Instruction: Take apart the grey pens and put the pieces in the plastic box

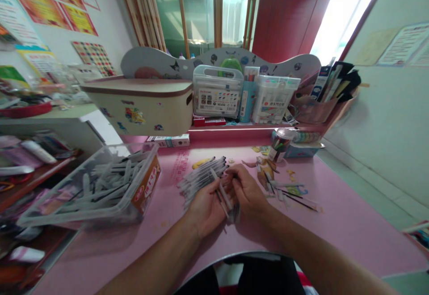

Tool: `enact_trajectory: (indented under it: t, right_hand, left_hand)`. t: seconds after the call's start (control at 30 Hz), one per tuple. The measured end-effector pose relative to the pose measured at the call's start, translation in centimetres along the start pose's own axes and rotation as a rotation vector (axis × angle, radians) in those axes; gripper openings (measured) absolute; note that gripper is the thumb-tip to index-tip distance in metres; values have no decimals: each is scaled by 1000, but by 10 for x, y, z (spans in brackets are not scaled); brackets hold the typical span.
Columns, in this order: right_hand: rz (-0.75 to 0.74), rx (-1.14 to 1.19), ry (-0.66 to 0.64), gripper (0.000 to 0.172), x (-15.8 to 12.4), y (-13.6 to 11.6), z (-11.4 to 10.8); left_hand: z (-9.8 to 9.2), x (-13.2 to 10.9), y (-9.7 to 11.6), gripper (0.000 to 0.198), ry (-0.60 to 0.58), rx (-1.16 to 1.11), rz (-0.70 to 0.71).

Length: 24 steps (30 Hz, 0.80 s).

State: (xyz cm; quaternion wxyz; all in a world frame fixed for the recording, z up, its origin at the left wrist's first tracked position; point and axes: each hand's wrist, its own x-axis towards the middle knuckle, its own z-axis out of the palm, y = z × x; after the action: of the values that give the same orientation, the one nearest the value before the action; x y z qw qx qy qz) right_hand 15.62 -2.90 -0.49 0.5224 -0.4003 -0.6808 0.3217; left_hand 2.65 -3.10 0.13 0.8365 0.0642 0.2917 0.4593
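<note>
Both my hands are together over the middle of the pink desk. My left hand [208, 206], palm up, is closed around several slim pens [224, 196] that lie across its fingers. Curled against them from the right is my right hand [248, 191], its fingers bent and pinched near the pen tops; what they grip is hidden. A bundle of clear pens with dark ends [201, 179] rests on the desk just beyond my left hand. To the right lie several loose thin sticks or refills [298, 196], some dark, some pale.
A clear plastic box [129, 208] full of pens stands at left. Behind are a lidded cream bin [147, 111], a marker case [217, 91], another marker box [275, 100] and a pink holder [311, 109]. A jar of pens [279, 145] stands on the pink desk [348, 228].
</note>
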Motion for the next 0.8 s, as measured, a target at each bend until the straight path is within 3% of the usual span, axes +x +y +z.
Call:
enact_trajectory:
  t: [0.1, 0.2, 0.43, 0.53, 0.67, 0.8]
  right_hand:
    - [-42, 8, -101, 31, -3, -4, 4]
    - [-26, 17, -103, 25, -3, -4, 2]
    - [40, -104, 221, 17, 9, 6, -16]
    - [72, -214, 284, 18, 15, 15, -22]
    - [126, -257, 249, 18, 17, 24, -24]
    - [184, -243, 220, 16, 15, 25, -21]
  left_hand:
    - [-1, 1, -5, 23, 16, -16, 28]
    - [-2, 2, -5, 24, 8, -16, 38]
    - [7, -6, 3, 19, 100, 25, 12]
    - [14, -16, 10, 15, 68, 130, 40]
    - [25, -42, 28, 8, -53, 393, 221]
    - [24, -75, 68, 9, -107, 776, 484]
